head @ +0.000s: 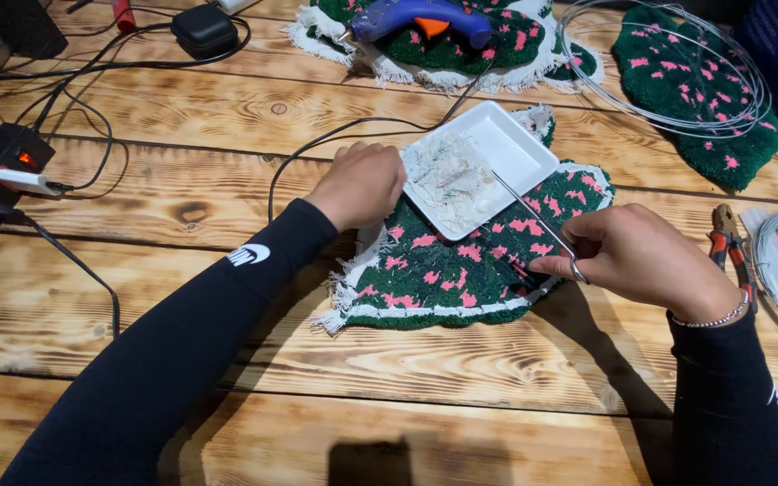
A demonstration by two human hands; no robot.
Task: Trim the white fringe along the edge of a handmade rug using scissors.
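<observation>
Two hands work over a green tufted piece (443, 274) with pink flecks on the wooden surface (227, 207). The left hand (360, 184) is closed, knuckles up, steadying a white tray (515, 144) of pale scraps that sits on the piece. The right hand (628, 256) grips thin metal scissors (538, 225), tips reaching into the tray. The tray looks light; a push from the scissors could tip it and scatter scraps into the pile. The glue gun (420, 18) cord (335, 135) runs near the left hand and might snag.
</observation>
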